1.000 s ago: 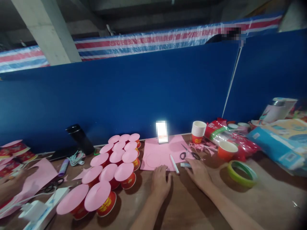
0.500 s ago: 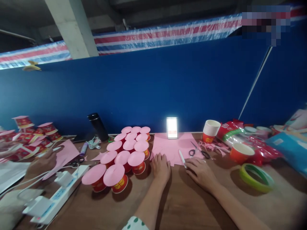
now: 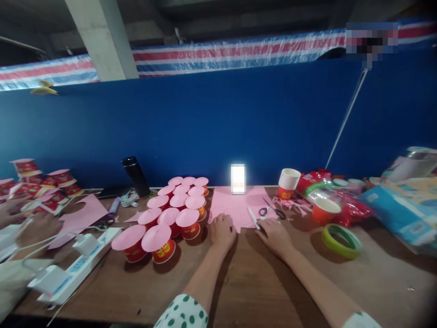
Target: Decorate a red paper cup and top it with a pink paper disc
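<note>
My left hand (image 3: 223,231) lies flat with its fingers stretched out on the near left edge of the pink paper (image 3: 221,200). My right hand (image 3: 276,237) rests palm down by the paper's near right edge, its fingers apart. Beside its fingertips a white pen (image 3: 253,217) lies on the paper; I cannot tell if they touch it. Dark-handled scissors (image 3: 271,212) lie just beyond that hand, partly on the paper. Left of my left hand stand several red paper cups (image 3: 164,251) topped with pink paper discs (image 3: 156,238). A bright phone-like screen (image 3: 238,179), blurred out, stands behind the paper.
On the right are stacked paper cups (image 3: 289,183), pink scraps (image 3: 300,206), a single cup (image 3: 326,210), a green tape roll (image 3: 341,241) and a blue packet (image 3: 392,212). On the left are a black flask (image 3: 135,176), a power strip (image 3: 82,269) and another person's hand (image 3: 39,228).
The view has shifted slightly, so things on the right appear further left. My hands stay in nearly the same places by the paper. The other person's hand has moved left, away from the cut paper.
</note>
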### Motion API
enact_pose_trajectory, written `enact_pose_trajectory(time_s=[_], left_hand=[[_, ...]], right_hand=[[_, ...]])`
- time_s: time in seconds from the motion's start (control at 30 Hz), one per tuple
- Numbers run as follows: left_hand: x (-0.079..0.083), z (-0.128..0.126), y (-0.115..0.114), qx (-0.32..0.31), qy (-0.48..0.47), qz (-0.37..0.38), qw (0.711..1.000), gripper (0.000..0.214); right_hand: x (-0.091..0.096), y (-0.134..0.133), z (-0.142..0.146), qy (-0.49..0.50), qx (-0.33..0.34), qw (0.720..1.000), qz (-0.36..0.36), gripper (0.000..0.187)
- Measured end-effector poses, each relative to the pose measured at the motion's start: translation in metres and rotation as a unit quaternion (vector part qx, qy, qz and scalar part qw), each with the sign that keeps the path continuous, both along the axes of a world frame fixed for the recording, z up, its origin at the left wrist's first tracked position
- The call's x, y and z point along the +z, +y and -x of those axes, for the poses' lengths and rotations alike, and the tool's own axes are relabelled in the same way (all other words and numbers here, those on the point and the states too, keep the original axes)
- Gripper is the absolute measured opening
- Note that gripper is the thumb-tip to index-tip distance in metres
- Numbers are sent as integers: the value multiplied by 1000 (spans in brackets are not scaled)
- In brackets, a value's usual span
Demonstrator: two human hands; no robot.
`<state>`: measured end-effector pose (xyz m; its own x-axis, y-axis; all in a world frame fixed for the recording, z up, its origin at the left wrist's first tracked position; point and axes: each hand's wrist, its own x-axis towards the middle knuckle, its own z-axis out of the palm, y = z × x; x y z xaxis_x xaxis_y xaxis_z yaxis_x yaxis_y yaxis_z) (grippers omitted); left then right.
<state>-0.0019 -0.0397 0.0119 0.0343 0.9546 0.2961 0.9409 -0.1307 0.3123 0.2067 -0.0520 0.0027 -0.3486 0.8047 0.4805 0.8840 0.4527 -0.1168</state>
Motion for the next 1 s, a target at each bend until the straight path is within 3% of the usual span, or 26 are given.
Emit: enact_pose_trajectory(time_s=[0.13,0.3,0.4,0.63,0.8,1.0], left_hand=[[0,-2,0,-10,7,-5,1000,36],[0,-6,-1,-32,1,-46,998,32],[0,-7,0,-51,-11,-50,997,31],[-3,-5,5,-73,-29,-57,995,29],[-5,-5,6,-88,-22,-57,994,29],[-14,-8,8,-122,-8,-52,991,30]], right_hand=[[-2,2,-5,46,-23,998,-29,19],[-3,23,-33,155,-168,971,-68,26],[-7,35,-49,161,-191,966,-62,28],[-11,36,-42,143,-170,973,-57,32],[-6,25,-27,75,-55,996,2,25],[-2,12,-18,53,-53,997,23,23]])
